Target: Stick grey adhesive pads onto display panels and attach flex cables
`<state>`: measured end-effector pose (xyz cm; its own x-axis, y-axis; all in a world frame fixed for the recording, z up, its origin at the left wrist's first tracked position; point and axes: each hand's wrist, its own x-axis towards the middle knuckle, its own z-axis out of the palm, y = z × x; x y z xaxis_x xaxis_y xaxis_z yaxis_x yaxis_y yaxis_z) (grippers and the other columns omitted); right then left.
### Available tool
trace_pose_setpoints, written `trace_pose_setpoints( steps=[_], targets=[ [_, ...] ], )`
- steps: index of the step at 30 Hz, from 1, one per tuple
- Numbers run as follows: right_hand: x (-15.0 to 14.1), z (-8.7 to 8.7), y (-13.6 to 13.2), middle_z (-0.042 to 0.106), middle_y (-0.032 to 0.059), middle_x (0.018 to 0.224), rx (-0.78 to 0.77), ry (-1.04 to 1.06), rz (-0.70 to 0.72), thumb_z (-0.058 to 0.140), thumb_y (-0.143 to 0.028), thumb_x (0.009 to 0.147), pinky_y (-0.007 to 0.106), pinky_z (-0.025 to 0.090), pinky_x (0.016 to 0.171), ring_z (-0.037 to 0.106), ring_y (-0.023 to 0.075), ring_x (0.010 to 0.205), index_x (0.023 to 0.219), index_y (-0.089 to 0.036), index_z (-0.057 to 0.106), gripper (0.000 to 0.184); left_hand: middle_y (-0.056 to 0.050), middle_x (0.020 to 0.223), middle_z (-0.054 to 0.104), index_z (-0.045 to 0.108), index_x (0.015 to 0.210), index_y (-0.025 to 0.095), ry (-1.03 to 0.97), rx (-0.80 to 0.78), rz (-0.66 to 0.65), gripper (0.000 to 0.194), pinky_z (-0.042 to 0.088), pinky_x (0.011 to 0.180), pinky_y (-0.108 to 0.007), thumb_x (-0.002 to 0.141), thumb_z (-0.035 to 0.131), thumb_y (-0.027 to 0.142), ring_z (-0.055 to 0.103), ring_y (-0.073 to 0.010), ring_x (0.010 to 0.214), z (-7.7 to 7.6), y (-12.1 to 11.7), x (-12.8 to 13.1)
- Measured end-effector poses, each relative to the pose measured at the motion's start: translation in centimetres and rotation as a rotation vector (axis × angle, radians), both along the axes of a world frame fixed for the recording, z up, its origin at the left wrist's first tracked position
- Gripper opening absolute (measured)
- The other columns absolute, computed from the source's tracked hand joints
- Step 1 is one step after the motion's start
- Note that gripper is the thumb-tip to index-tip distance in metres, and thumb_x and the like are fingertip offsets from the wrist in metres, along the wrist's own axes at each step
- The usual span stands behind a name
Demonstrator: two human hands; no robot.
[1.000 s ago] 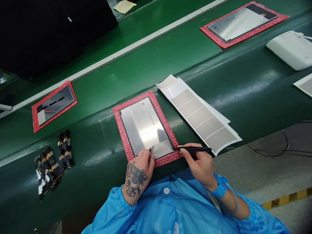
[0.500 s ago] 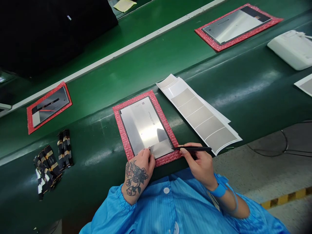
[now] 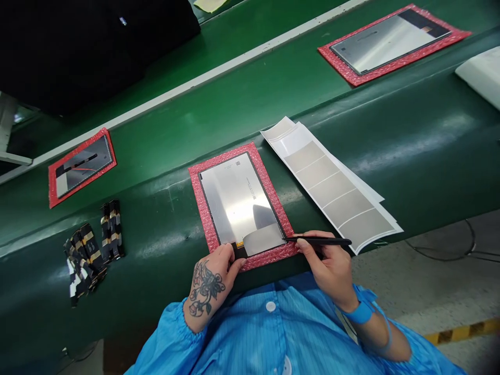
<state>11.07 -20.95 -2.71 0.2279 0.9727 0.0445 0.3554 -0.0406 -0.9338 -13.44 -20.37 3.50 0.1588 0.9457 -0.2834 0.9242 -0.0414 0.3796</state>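
Panel (image 3: 230, 200), one: lay silver face up on a red pad (image 3: 201, 208), on the green desk (image 3: 156, 271), before the person. Grey film (image 3: 263, 239) covered part of its near end; a black flap (image 3: 239, 252) showed beside the film.

Right hand (image 3: 330, 268): grip pinched about black tweezers (image 3: 328, 240), tips at the film's right edge.

Left hand (image 3: 213, 281): thumb and finger at the flap — whether they pinched or merely pressed it, one could not tell.

Handling, as judged: light, low-angled tips suited the film best, since a steep point might have scratched the panel or creased the film; a steady left hand at the corner would have limited sliding.

Containers: none with walls identified; pads served as carriers. One far pad (image 3: 461, 35) bore a silver panel (image 3: 383, 44); another (image 3: 52, 192) bore a darker panel (image 3: 80, 177).

Loose stock: sticker sheets (image 3: 334, 192), overlapping, beside the pad; black strips (image 3: 88, 250), bunched on the desk — count unclear.
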Motion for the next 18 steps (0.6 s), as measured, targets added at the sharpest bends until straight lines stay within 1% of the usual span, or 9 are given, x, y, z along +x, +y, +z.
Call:
trace_pose_setpoints(
  steps=[2, 5, 8, 10, 11, 12, 14, 16, 18],
  targets=[
    [0.0, -0.1, -0.1, 0.081, 0.0083, 0.085, -0.013, 0.013, -0.01, 0.068, -0.059, 0.097, 0.038, 0.067, 0.061, 0.076, 0.0251, 0.064, 0.095, -0.024, 0.076, 0.035, 0.005, 0.058, 0.059, 0.052, 0.069, 0.024, -0.068, 0.064, -0.024, 0.027, 0.039, 0.051, -0.024, 0.095, 0.057, 0.021, 0.056, -0.0128, 0.05, -0.1, -0.4, -0.2],
    [0.1, -0.3, -0.2, 0.081, 0.0072, 0.083, -0.039, 0.029, -0.033, 0.071, -0.06, 0.094, 0.038, 0.067, 0.061, 0.076, 0.025, 0.063, 0.096, -0.025, 0.075, 0.035, 0.002, 0.061, 0.061, 0.056, 0.069, 0.023, -0.172, 0.23, -0.054, 0.033, 0.043, 0.052, -0.024, 0.102, 0.051, 0.023, 0.058, -0.0128, 0.051, -0.4, -1.0, 0.1],
    [0.1, -0.3, -0.2, 0.081, 0.0079, 0.083, -0.051, 0.03, -0.045, 0.072, -0.059, 0.093, 0.038, 0.067, 0.062, 0.078, 0.0253, 0.065, 0.096, -0.023, 0.075, 0.036, -0.002, 0.069, 0.067, 0.062, 0.073, 0.021, -0.212, 0.372, -0.067, 0.032, 0.05, 0.056, -0.024, 0.103, 0.053, 0.022, 0.064, -0.0138, 0.06, -1.0, -1.4, 0.6],
    [0.1, -0.3, -0.2, 0.081, 0.0086, 0.083, -0.05, 0.029, -0.051, 0.073, -0.059, 0.093, 0.037, 0.067, 0.06, 0.078, 0.0256, 0.066, 0.095, -0.023, 0.075, 0.036, -0.004, 0.074, 0.072, 0.065, 0.076, 0.021, -0.199, 0.449, -0.054, 0.029, 0.055, 0.062, -0.024, 0.102, 0.055, 0.019, 0.069, -0.0152, 0.067, -1.5, -1.6, 1.0],
    [0.1, -0.3, -0.2, 0.082, 0.0088, 0.083, -0.05, 0.029, -0.055, 0.073, -0.06, 0.092, 0.037, 0.067, 0.059, 0.078, 0.0258, 0.065, 0.095, -0.023, 0.074, 0.037, -0.006, 0.077, 0.075, 0.067, 0.078, 0.021, -0.199, 0.514, -0.059, 0.026, 0.059, 0.066, -0.026, 0.102, 0.056, 0.017, 0.072, -0.0167, 0.071, -1.8, -1.7, 1.3],
    [0.1, -0.3, -0.2, 0.082, 0.009, 0.083, -0.051, 0.031, -0.059, 0.073, -0.061, 0.092, 0.037, 0.067, 0.059, 0.078, 0.026, 0.065, 0.095, -0.023, 0.074, 0.038, -0.007, 0.081, 0.078, 0.07, 0.082, 0.02, -0.203, 0.592, -0.079, 0.024, 0.062, 0.071, -0.028, 0.101, 0.057, 0.016, 0.075, -0.0188, 0.077, -2.1, -1.8, 1.7],
    [0.1, -0.4, -0.2, 0.081, 0.0093, 0.083, -0.054, 0.034, -0.064, 0.073, -0.063, 0.091, 0.038, 0.068, 0.058, 0.078, 0.0264, 0.064, 0.095, -0.023, 0.074, 0.041, -0.011, 0.096, 0.083, 0.075, 0.097, 0.018, -0.217, 0.713, -0.186, 0.021, 0.066, 0.087, -0.036, 0.099, 0.056, 0.012, 0.08, -0.0247, 0.096, -3.0, -2.0, 2.7],
    [0.1, -0.6, -0.2, 0.081, 0.0087, 0.082, -0.055, 0.032, -0.067, 0.072, -0.066, 0.091, 0.039, 0.069, 0.058, 0.078, 0.0265, 0.062, 0.096, -0.023, 0.073, 0.043, -0.016, 0.118, 0.082, 0.075, 0.119, 0.015, -0.206, 0.697, -0.316, 0.028, 0.064, 0.103, -0.043, 0.101, 0.053, 0.016, 0.076, -0.0295, 0.12, -4.0, -2.3, 4.0],
    [0.2, -0.7, -0.3, 0.08, 0.0071, 0.082, -0.05, 0.032, -0.075, 0.073, -0.068, 0.089, 0.039, 0.069, 0.057, 0.078, 0.0268, 0.063, 0.096, -0.025, 0.072, 0.044, -0.02, 0.134, 0.075, 0.07, 0.134, 0.009, -0.151, 0.621, -0.365, 0.04, 0.06, 0.111, -0.043, 0.105, 0.05, 0.028, 0.068, -0.0313, 0.134, -5.0, -2.6, 5.4]
  ],
)
